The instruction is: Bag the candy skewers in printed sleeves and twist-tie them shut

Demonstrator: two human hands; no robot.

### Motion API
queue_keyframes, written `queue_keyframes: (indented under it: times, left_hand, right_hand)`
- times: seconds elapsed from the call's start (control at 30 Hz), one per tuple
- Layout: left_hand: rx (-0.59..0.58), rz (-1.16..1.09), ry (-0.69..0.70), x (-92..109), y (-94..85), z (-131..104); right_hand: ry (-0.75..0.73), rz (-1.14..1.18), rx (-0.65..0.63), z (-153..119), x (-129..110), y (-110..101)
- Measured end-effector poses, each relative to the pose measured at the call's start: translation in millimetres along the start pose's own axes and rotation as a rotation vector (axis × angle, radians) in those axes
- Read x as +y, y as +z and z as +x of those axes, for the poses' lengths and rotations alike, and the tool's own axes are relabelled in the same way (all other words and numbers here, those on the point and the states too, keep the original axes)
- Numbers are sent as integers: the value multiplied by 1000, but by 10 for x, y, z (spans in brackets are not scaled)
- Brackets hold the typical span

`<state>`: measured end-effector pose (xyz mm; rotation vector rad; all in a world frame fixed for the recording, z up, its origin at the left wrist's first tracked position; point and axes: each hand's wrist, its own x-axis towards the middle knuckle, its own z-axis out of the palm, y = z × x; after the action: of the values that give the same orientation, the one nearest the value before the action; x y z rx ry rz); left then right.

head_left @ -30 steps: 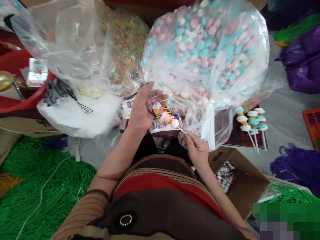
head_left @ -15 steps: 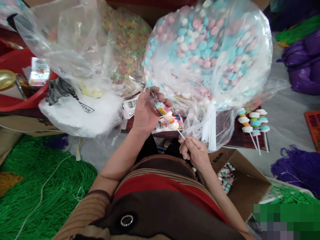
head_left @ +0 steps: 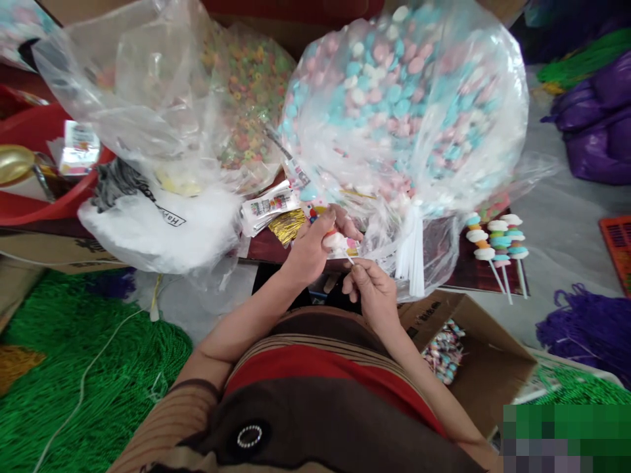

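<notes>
Handling candy skewer [head_left: 336, 244] | left hand [head_left: 309, 255] cups candies | right hand [head_left: 375, 290] pinches stick [head_left: 351, 261] | gold ties [head_left: 287, 226] 10 o'clock | likely needs light, steady grip

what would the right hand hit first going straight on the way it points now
Probably the left hand, which is right at the candy on the stick the right hand pinches, though depth is unclear.

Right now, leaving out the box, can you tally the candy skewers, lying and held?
Skewers lying on the table: 3
Held skewer, its stick in the right hand: 1
Total: 4
</notes>
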<state>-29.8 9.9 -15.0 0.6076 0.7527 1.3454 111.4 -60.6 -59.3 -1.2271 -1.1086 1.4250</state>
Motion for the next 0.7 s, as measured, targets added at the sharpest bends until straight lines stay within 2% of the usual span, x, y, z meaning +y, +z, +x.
queue_keyframes:
  times: [0.1, 0.2, 0.3, 0.37, 0.43, 0.5, 0.57, 0.7]
  left_hand:
    - [-88, 12, -17, 90, -138, -25]
    - [-135, 20, 34, 329, -249, 3]
    - [-162, -15, 138, 529, -263, 64]
    - [-164, -14, 158, 576, -225, 102]
    - [-73, 1, 127, 555, -172, 132]
    - [65, -16, 105, 492, -120, 153]
    - [163, -69, 120, 417, -75, 167]
    - [231, -145, 153, 290, -21, 158]
  right_hand:
    - [55, 157, 4, 22, 26, -34]
    - [61, 197, 10, 26, 57, -92]
    - [73, 184, 3, 16, 66, -139]
    - [78, 167, -6, 7, 56, -163]
    - [64, 133, -18, -4, 42, -184]
    - [23, 67, -10, -12, 32, -205]
    - [-23, -19, 18, -18, 31, -216]
    - [-51, -88, 86, -28, 65, -184]
